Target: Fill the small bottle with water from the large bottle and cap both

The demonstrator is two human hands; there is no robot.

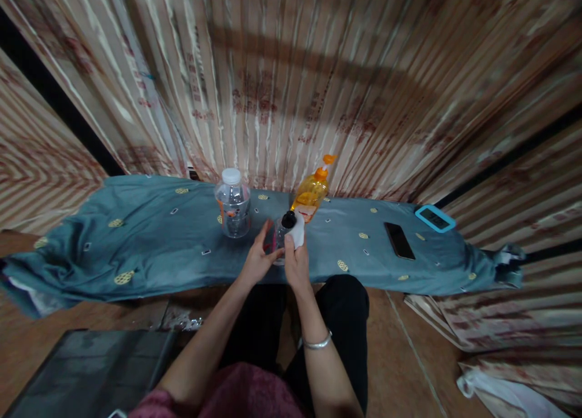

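In the head view a small clear bottle with a black cap (288, 219) stands near the front edge of the cloth-covered table, between my hands. My left hand (260, 259) grips its body from the left, thumb in front and fingers round the side. A white tissue or cloth (297, 231) is pinched in my right hand (296, 262), pressed against the bottle's right side by the cap. Just behind stands an orange pump bottle (310, 195) of yellow liquid. Left of my hands is a larger clear plastic bottle (234, 207) with a white lid.
A teal cloth with pineapple prints (159, 242) covers the narrow table. To the right lie a black phone (399, 241) and a blue-framed digital clock or timer (434, 218). Patterned curtains (282, 91) hang close behind. A dark box-like surface (91, 369) is at the lower left.
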